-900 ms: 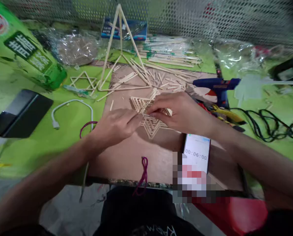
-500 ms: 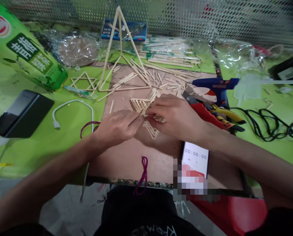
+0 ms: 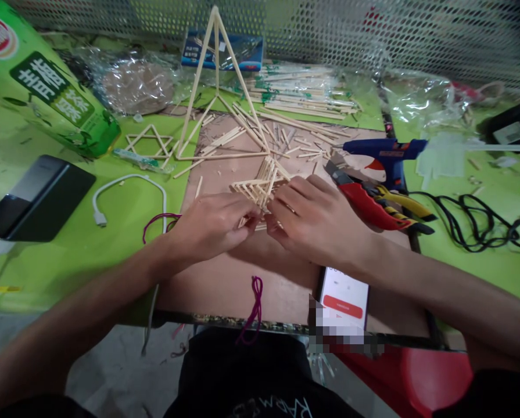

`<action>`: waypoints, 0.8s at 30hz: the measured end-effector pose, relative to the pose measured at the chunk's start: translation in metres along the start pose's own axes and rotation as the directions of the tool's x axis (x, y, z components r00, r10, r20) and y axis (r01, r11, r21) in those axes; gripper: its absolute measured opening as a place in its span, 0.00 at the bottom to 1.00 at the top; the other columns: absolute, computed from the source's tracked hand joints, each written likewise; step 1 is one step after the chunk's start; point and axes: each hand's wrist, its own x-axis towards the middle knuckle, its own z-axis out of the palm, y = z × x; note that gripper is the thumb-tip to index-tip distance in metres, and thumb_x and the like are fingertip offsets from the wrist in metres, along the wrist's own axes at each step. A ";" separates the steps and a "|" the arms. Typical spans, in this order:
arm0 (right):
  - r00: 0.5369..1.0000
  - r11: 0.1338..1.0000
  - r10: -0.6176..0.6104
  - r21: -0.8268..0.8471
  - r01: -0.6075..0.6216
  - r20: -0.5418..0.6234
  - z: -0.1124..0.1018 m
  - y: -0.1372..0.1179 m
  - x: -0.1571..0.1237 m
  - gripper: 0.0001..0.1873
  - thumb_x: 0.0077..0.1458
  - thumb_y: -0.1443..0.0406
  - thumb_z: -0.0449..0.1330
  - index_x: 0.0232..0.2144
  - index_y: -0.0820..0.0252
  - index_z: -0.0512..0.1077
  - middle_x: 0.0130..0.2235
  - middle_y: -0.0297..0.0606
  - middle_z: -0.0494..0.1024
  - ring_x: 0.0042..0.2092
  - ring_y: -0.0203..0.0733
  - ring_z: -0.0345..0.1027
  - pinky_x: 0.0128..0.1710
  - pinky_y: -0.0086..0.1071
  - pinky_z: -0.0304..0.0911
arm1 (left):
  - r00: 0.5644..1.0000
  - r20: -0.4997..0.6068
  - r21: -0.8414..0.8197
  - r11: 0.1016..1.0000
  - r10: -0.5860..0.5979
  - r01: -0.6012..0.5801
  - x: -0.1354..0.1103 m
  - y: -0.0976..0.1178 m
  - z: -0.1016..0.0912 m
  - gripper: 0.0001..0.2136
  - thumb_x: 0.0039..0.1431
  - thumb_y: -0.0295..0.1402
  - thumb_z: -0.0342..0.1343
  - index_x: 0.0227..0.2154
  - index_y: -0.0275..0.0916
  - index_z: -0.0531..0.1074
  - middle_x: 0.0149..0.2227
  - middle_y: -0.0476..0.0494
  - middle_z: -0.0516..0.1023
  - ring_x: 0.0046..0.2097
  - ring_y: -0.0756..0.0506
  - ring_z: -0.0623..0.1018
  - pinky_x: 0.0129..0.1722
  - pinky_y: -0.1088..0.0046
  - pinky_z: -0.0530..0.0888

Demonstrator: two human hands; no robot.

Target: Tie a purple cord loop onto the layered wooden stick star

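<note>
Both hands meet over the board around a small star-like frame of thin wooden sticks [image 3: 266, 174]. My left hand [image 3: 216, 223] is closed, thumb and fingers pinched at the frame's lower left. On the other side my right hand [image 3: 316, 217] curls its fingers on the frame's near right part. My fingers hide the middle and lower part of it. Just behind stands a tall open pyramid of sticks [image 3: 194, 81], and a flat six-pointed stick star [image 3: 150, 136] lies to its left.
Right of my hands lie a blue glue gun [image 3: 373, 148], red-handled pliers [image 3: 364, 200] and a black cord [image 3: 469, 220]. A phone [image 3: 344, 290] and purple string [image 3: 256, 307] lie near the front edge. A green drink bottle [image 3: 50, 87] and power bank [image 3: 42, 197] are left; loose sticks [image 3: 307, 107] lie behind.
The stick frame has been tilted, and its lower point is now behind my fingers. My right hand has shifted slightly right and down, covering the top of the phone.
</note>
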 end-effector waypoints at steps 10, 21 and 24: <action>0.949 0.948 -0.304 -0.127 0.292 -0.085 0.000 0.013 -0.003 0.07 0.60 0.71 0.57 0.30 0.64 0.73 0.29 0.38 0.71 0.34 0.42 0.61 0.32 0.36 0.53 | 0.979 0.084 -0.203 0.959 -0.186 0.199 0.007 0.001 -0.007 0.07 0.52 0.23 0.61 0.34 0.39 0.74 0.34 0.53 0.81 0.34 0.52 0.79 0.35 0.78 0.72; 0.993 0.980 -0.109 0.162 0.114 -0.036 0.011 0.022 -0.002 0.08 0.62 0.67 0.55 0.30 0.62 0.71 0.32 0.39 0.73 0.38 0.43 0.64 0.38 0.36 0.61 | 0.990 0.097 -0.151 0.981 -0.103 0.118 0.004 -0.005 -0.004 0.05 0.55 0.23 0.61 0.33 0.38 0.76 0.35 0.52 0.81 0.37 0.51 0.79 0.37 0.77 0.71; 0.999 0.974 -0.040 0.222 0.035 0.020 0.011 0.022 -0.003 0.06 0.60 0.67 0.57 0.32 0.62 0.72 0.33 0.40 0.75 0.38 0.44 0.65 0.40 0.37 0.63 | 0.995 0.060 -0.053 0.996 -0.074 0.077 0.001 -0.004 -0.001 0.04 0.57 0.26 0.60 0.35 0.40 0.76 0.35 0.52 0.81 0.35 0.51 0.78 0.33 0.75 0.70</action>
